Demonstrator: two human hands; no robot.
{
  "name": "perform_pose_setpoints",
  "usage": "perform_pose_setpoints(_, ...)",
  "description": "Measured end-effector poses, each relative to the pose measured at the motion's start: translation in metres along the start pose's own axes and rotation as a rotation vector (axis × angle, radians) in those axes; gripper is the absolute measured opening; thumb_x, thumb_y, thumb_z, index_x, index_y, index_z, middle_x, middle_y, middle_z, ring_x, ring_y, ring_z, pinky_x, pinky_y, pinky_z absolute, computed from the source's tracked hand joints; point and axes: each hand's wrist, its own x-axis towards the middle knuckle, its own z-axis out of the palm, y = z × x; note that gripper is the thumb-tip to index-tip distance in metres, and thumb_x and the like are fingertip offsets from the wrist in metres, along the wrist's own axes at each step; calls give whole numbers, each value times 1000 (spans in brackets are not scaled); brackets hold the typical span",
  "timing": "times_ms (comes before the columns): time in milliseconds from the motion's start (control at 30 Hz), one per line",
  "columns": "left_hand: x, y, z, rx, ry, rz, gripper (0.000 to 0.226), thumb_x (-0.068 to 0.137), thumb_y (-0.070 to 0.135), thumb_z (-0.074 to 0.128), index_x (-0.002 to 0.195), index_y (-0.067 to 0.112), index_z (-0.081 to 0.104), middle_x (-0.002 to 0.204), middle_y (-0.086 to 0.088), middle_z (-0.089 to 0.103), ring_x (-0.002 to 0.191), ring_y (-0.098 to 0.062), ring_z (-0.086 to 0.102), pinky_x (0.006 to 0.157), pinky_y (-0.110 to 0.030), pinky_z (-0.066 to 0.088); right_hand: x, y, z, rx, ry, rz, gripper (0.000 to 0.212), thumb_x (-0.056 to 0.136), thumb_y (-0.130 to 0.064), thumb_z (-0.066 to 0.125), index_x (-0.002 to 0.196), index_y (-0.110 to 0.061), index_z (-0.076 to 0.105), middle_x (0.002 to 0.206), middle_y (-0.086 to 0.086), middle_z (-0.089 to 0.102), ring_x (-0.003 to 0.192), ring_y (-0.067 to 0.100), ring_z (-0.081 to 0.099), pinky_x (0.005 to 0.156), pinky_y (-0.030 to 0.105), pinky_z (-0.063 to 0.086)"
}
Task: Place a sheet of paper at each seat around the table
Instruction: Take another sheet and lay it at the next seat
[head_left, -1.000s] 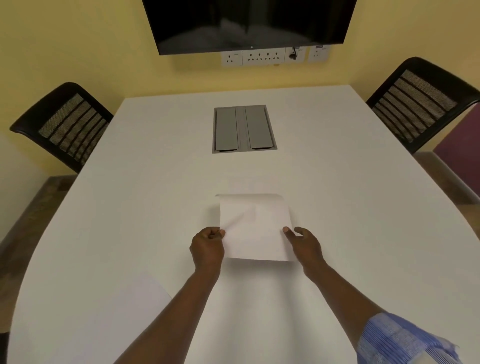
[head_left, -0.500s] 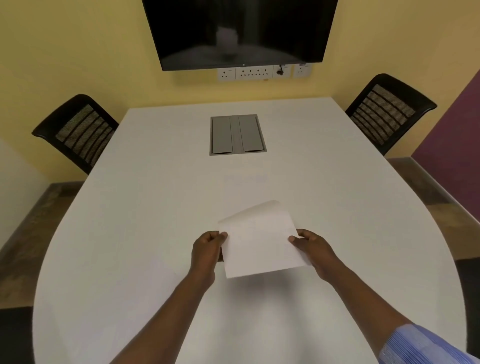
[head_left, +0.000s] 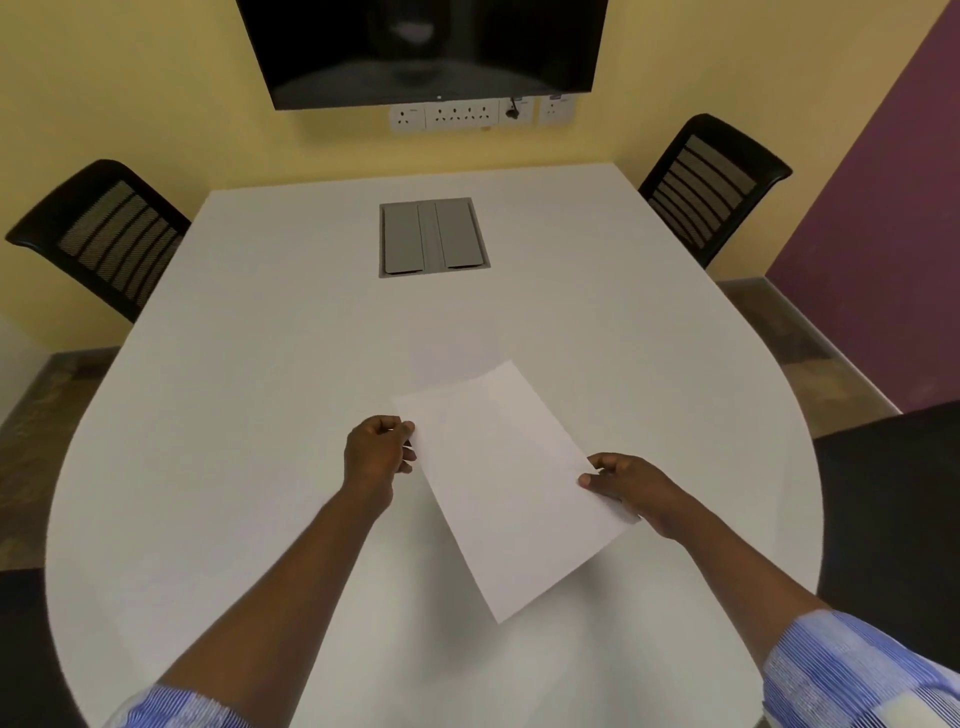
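Observation:
I hold one white sheet of paper (head_left: 506, 483) above the near middle of the white table (head_left: 291, 364). It is turned at an angle, its long side running from upper left to lower right. My left hand (head_left: 378, 452) pinches the sheet's left edge near the top corner. My right hand (head_left: 631, 486) pinches the right edge, thumb on top. Black mesh chairs stand at the far left (head_left: 104, 236) and far right (head_left: 714, 187) of the table.
A grey cable hatch (head_left: 434, 238) is set into the table's far middle. A dark screen (head_left: 421, 47) and wall sockets (head_left: 462, 115) hang on the yellow wall. A dark seat (head_left: 893, 519) shows at the right edge, another dark shape (head_left: 26, 649) at the lower left.
The sheet has come up off the table and turned clockwise, its near end swinging right. Both hands kept their hold. My view has pulled back and shows more of the table.

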Motion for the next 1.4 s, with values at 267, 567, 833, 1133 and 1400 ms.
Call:
perform_pose_setpoints(267,-24,-25,38,85,-13,9,11,87,-1,58,84,6,66,76,-6,70,51,-17,61,48,-29,51,-16,34,-40,-59,75,62,13,90,-29,75,100,-21,77,94,-5,80,75,8,73,62,20,52)
perform_pose_setpoints(567,-31,-60,111,-16,-5,-89,10,89,0,65,81,5,63,67,-10,63,52,-18,61,52,-30,56,-13,76,-106,-44,187,138,12,88,-22,75,97,-13,75,96,1,75,84,18,68,70,27,53)
perform_pose_setpoints(833,-31,-87,177,-56,-5,-214,12,90,-6,61,81,2,64,67,-12,60,52,-21,58,51,-30,56,5,106,-154,-18,408,204,30,85,-33,81,75,-12,62,81,2,67,71,16,61,52,24,51)
perform_pose_setpoints(1133,-44,-117,251,-73,26,-342,15,90,-8,55,84,1,65,64,-11,59,49,-20,56,50,-29,57,33,129,-205,57,531,251,15,91,-22,74,93,-7,71,98,4,70,86,20,65,64,31,55)
perform_pose_setpoints(1400,-47,-131,297,-30,32,-385,15,88,-8,55,82,1,65,61,-10,59,48,-21,56,55,-32,57,51,144,-238,89,629,254,3,92,-18,71,91,-17,69,102,1,69,93,20,63,65,31,50)
